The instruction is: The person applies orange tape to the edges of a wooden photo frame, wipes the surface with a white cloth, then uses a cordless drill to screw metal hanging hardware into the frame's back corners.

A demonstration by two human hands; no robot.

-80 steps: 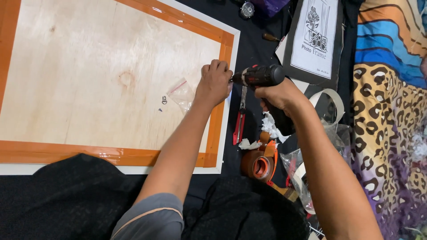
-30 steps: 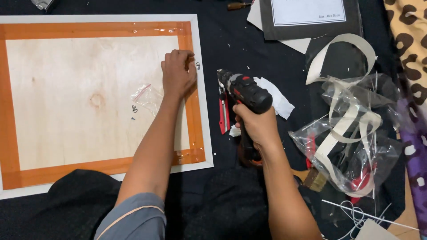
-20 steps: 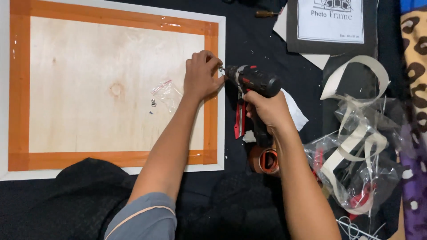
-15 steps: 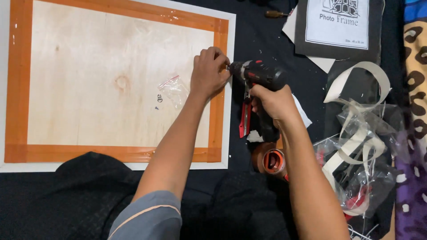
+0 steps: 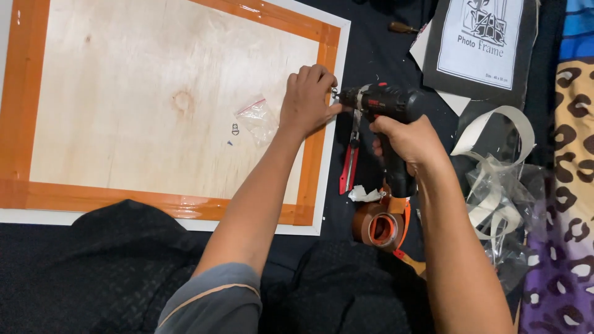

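Observation:
A plywood backing board point(image 5: 142, 93), taped with orange tape point(image 5: 312, 124) into a white frame point(image 5: 334, 117), lies face down on dark cloth. My left hand point(image 5: 306, 102) presses on the frame's right edge, its fingertips pinching a small metal fitting at the rim. My right hand point(image 5: 408, 139) grips a black and red cordless drill point(image 5: 387, 114), whose bit points left and meets the fitting beside my left fingers.
A small clear bag point(image 5: 257, 117) and loose hardware lie on the board. A red utility knife point(image 5: 349, 164), an orange tape roll point(image 5: 380, 226), crumpled plastic and paper strips point(image 5: 501, 185), a printed frame insert point(image 5: 482, 40) and a leopard-print fabric point(image 5: 572, 154) are to the right.
The view has shifted and settled closer on the frame's right edge. My right hand brought the drill from the cloth up to the frame edge, where my left hand stays.

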